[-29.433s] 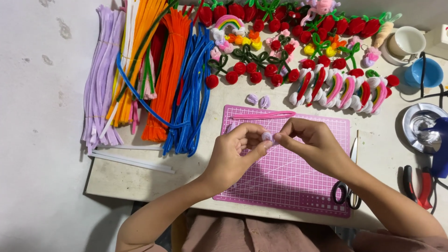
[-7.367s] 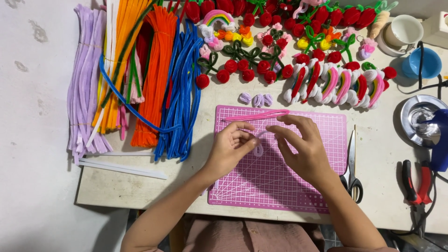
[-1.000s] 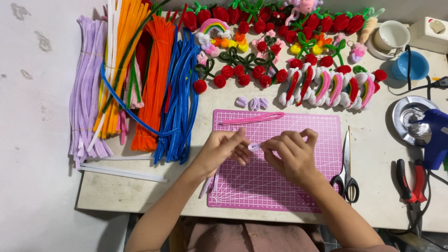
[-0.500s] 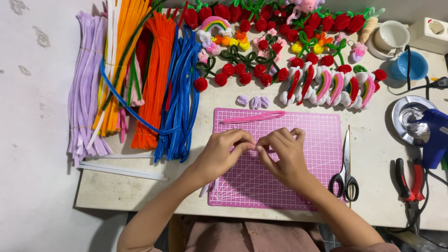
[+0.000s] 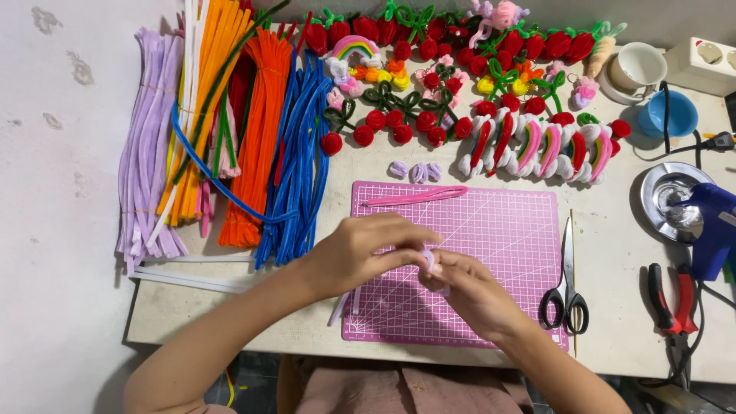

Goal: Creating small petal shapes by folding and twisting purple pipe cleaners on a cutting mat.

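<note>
Over the pink cutting mat (image 5: pixel 506 230), my left hand (image 5: pixel 360 251) and my right hand (image 5: pixel 471 291) meet, both pinching a small lilac pipe-cleaner coil (image 5: pixel 428 259) between the fingertips. Most of the coil is hidden by my fingers. A pink pipe cleaner (image 5: pixel 414 198) lies along the mat's far edge. Three small finished lilac coils (image 5: pixel 418 171) sit just beyond the mat.
Bundles of lilac (image 5: pixel 146 176), orange (image 5: pixel 257 130) and blue pipe cleaners (image 5: pixel 299 169) lie at left. Red cherry and rainbow pipe-cleaner figures (image 5: pixel 529 146) fill the back. Scissors (image 5: pixel 566 291), pliers (image 5: pixel 671 303), a blue glue gun (image 5: pixel 713 226), a metal dish (image 5: pixel 664 192) and cups (image 5: pixel 636 69) stand at right.
Both hands have moved slightly toward me and lower on the mat, fingers shifting around the lilac coil. Nothing else on the table has moved.
</note>
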